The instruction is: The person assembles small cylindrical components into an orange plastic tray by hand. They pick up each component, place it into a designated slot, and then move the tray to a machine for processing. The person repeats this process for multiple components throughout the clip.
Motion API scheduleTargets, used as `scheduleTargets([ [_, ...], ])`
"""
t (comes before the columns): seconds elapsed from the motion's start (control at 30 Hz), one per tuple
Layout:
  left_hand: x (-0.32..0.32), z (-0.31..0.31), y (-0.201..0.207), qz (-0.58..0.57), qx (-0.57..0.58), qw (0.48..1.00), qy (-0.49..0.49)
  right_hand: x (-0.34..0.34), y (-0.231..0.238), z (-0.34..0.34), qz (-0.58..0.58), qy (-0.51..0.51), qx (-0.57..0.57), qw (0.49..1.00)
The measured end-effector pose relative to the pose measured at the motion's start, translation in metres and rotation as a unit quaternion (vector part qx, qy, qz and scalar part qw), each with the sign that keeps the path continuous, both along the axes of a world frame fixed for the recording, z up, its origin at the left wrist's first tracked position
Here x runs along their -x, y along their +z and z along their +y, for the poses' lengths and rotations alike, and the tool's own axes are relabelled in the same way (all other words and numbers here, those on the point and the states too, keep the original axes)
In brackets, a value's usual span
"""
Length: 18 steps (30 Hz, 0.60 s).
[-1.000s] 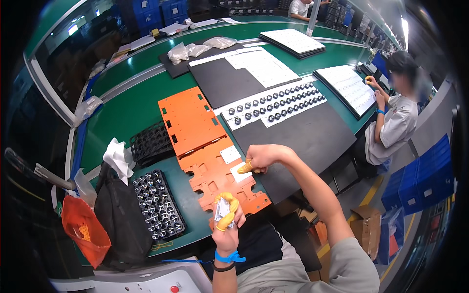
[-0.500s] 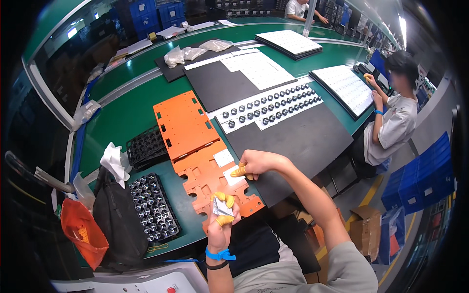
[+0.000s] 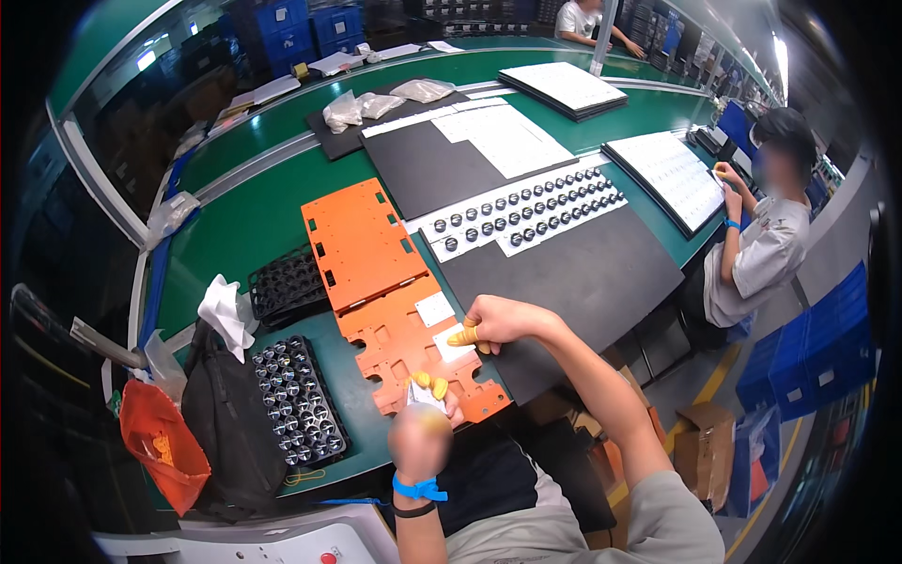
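My left hand (image 3: 423, 434), wearing yellow finger cots, is closed around several small white plates (image 3: 426, 396); part of this hand is blurred. With yellow-capped fingertips, my right hand (image 3: 498, 321) presses on a white square plate (image 3: 453, 349) lying on the orange fixture (image 3: 395, 331). Whether the fingers pinch that plate or only push on it is hard to see. Just beyond it, a second white square plate (image 3: 435, 309) lies flat on the fixture. The fixture's orange lid (image 3: 362, 242) is folded open away from me.
Left of the fixture stand a black tray of round shiny parts (image 3: 297, 399) and a black tray (image 3: 282, 285). White sheets with black round knobs (image 3: 526, 209) and a black board (image 3: 564, 301) lie to the right. A co-worker (image 3: 766, 207) works at far right.
My right fingers stay at the same white plate. My left hand has turned slightly, so its plates show less. The view has shifted a little.
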<state>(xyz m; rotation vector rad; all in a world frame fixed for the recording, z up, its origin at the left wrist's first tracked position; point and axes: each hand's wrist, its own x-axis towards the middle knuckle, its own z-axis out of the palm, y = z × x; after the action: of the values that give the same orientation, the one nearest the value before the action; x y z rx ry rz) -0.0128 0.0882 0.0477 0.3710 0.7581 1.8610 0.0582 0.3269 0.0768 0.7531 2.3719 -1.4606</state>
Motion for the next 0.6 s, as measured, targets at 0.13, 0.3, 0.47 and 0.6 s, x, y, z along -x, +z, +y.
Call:
scheduleTargets([
  [0.13, 0.0060, -0.0001, 0.0009, -0.051, -0.011, 0.999, -0.008, 0.0011, 0.0003, 0.0010, 0.003, 0.002, 0.024, 1.000],
  [0.3, 0.0095, 0.0010, -0.0002, -0.094, -0.019, 0.995, -0.014, 0.0013, 0.0014, 0.0011, 0.010, -0.007, 0.049, 0.999],
  [0.47, 0.0102, 0.0018, 0.0040, -0.129, -0.027, 0.991, -0.015, -0.0001, 0.0020, -0.0009, 0.012, -0.016, 0.040, 0.999],
  [0.6, 0.0101, 0.0008, 0.0036, -0.135, -0.020, 0.990, -0.016, -0.0011, 0.0051, -0.0034, 0.017, -0.018, 0.025, 0.999],
])
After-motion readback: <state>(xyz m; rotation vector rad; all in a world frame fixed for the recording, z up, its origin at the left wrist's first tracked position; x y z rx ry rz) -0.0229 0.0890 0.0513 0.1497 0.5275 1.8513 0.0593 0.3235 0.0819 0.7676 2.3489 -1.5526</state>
